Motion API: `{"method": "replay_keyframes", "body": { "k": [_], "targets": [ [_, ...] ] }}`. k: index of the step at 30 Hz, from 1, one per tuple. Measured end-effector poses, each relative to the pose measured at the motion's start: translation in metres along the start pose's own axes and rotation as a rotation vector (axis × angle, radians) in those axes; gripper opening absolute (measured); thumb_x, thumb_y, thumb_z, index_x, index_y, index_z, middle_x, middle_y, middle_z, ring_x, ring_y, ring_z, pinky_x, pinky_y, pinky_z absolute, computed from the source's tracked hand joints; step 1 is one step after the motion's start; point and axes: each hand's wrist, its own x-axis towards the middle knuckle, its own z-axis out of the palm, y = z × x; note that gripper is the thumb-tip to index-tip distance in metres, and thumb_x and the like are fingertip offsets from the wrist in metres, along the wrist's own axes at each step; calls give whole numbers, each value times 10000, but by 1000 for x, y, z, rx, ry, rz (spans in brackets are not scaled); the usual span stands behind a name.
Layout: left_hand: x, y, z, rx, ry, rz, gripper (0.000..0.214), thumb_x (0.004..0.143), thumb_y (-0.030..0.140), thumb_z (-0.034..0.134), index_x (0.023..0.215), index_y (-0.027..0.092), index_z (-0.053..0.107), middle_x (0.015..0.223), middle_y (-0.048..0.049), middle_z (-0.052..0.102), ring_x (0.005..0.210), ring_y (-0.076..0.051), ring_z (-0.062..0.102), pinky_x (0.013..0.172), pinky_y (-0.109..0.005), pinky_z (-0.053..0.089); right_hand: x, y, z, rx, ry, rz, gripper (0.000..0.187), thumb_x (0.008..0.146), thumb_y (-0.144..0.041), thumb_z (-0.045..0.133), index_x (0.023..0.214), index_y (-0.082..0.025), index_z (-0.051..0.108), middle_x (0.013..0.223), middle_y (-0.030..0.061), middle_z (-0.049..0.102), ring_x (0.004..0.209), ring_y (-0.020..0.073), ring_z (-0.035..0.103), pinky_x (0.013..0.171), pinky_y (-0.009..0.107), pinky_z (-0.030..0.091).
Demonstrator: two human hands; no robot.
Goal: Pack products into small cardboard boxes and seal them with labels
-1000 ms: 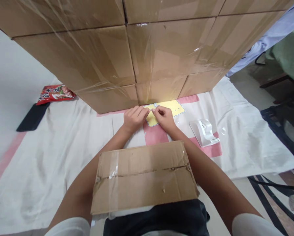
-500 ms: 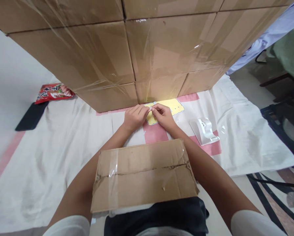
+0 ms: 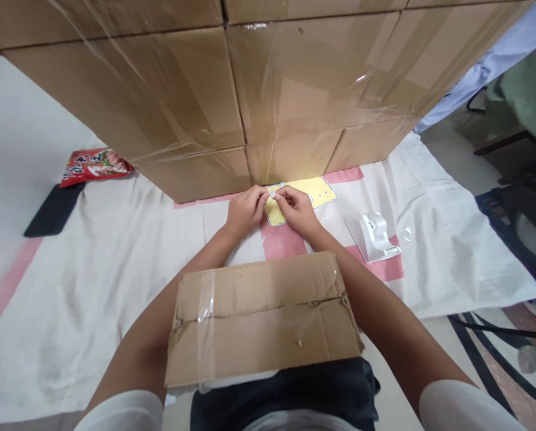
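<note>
My left hand (image 3: pixel 247 209) and my right hand (image 3: pixel 297 209) meet above a yellow paper cut-out (image 3: pixel 274 215) with scalloped, dark-outlined edges. Between their pinched fingertips is a small whitish piece (image 3: pixel 272 194), too small to name surely; both hands appear to hold it. The cut-out lies on the cloth at the foot of the carton stack, its right part (image 3: pixel 324 190) showing past my right hand. To the right of that hand stands a white tape dispenser (image 3: pixel 373 238).
Taped cardboard cartons (image 3: pixel 313 78) form a wall behind my hands. A creased carton (image 3: pixel 261 317) sits close to my body, between my forearms. At left lie a red food packet (image 3: pixel 96 166) and a dark phone-like slab (image 3: pixel 55 211) on the pink-and-white cloth (image 3: pixel 115 281).
My fingertips have drawn slightly apart, so more of the whitish piece between them shows. The camera view has shifted a little; the cartons and dispenser stay in place.
</note>
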Motion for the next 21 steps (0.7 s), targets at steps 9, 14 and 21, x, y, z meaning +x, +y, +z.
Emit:
{"method": "replay_keyframes", "body": {
  "k": [9,14,21],
  "targets": [
    [0,3,-1,-66,50,57,85,948,265,564,949,203,622,732,26,649,584,-103,546,585,-246,408,2,1,-1,32,-9,-38,338,948,-529,607,846,-207,633,740,2,577,661,148,501,647,304,410],
    [0,2,0,-67,70,78,66,938,263,588,940,207,622,715,34,641,576,-97,544,576,-242,394,2,2,0,-26,-14,-65,401,953,-605,574,881,-219,658,814,30,648,729,172,555,709,325,453],
    [1,4,0,-48,74,63,96,945,282,556,900,211,602,725,23,648,575,-100,544,577,-257,391,2,2,0,-36,-12,-114,447,957,-645,556,892,-220,680,840,44,682,740,182,578,716,334,463]
  ]
}}
